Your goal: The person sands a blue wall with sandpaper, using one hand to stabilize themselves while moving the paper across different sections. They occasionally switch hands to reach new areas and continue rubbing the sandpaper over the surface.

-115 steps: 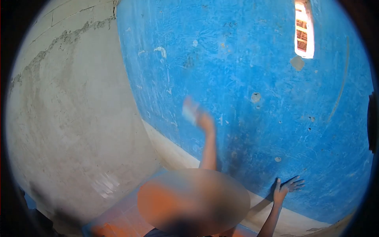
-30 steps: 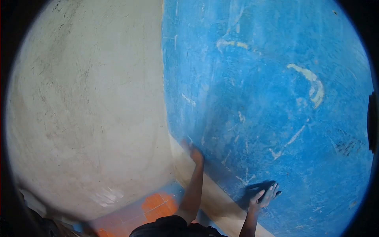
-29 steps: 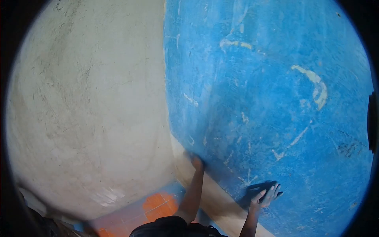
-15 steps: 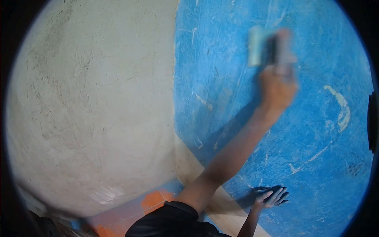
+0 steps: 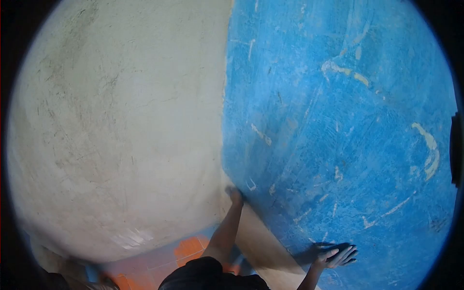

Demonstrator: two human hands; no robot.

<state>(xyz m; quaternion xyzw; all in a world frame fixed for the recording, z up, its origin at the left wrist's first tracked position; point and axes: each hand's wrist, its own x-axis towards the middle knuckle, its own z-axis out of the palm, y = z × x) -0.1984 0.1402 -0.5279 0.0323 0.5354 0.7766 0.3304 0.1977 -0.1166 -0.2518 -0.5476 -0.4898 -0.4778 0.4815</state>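
My left hand (image 5: pixel 234 194) is low at the inner corner, beside the foot of the blue wall (image 5: pixel 309 121) and the beige ledge (image 5: pixel 263 241). Its fingers look curled, dim and slightly smeared; whatever they hold is hidden from view. Off to the right, my right hand (image 5: pixel 339 256) is at the blue wall with fingers stretched out and a little apart, pointing right. Pale dust coats those fingers, and a shadow falls on the wall beside them. Several whitish scuffs and scraped marks (image 5: pixel 427 150) show on the blue paint.
A greyish-beige wall (image 5: pixel 135 121) meets the blue one at a vertical corner. Below, orange and grey floor tiles (image 5: pixel 188 246) run along the wall base. Blurred brownish items (image 5: pixel 63 266) lie at the lower left, and a dark edge (image 5: pixel 455 150) stands at far right.
My left hand has swept down and left from high on the blue wall, where it gripped a blurred pale-and-dark tool. That tool no longer shows. My right hand stays at about the same spot.
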